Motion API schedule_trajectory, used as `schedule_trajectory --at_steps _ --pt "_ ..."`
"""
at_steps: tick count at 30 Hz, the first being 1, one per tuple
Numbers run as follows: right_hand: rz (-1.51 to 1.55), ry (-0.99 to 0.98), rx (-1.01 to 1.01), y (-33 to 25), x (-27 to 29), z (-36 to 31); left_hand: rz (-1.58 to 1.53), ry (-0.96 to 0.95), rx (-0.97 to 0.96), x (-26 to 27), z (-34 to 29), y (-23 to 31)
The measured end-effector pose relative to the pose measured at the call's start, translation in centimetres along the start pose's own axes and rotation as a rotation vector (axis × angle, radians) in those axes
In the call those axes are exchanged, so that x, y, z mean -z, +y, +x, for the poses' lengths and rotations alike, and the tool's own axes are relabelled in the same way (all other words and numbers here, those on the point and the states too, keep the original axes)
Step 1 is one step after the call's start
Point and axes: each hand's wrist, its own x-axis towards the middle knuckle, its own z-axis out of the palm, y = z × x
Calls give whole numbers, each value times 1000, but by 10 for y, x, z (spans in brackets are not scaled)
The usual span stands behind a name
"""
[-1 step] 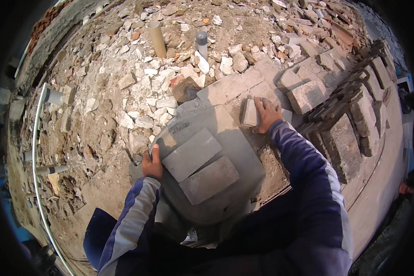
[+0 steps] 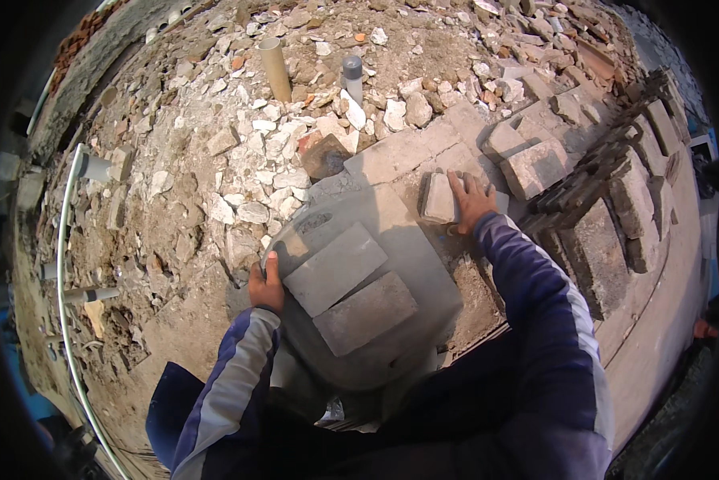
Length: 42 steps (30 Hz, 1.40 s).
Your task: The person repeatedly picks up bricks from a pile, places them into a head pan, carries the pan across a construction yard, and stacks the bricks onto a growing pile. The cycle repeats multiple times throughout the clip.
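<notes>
Currently, two blocks [image 2: 335, 270] lie on the gray slab [image 2: 423, 272].

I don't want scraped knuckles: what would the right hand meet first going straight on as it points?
The right hand would probably meet the flat paving just ahead of it, though depth is unclear.

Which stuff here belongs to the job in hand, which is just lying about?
In use, apparently:
block at right hand
grey surface, left hand at its edge
two blocks on it

Probably lying about:
rubble
tan pipe
grey-capped pipe
white pipe
</notes>
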Motion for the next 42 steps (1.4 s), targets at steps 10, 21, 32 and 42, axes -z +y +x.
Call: schedule_trajectory --at_steps 10,21,32,42 --pt "306 -121 246 -49 46 -25 -34 4 -108 -5 18 -9" --pt "516 383 701 -123 70 -27 96 -242 -657 4 19 86" --pt "847 406 -977 128 41 60 830 -337 -694 -26 -47 96" --pt "901 432 -1063 145 35 78 852 -370 -698 -27 -42 94"
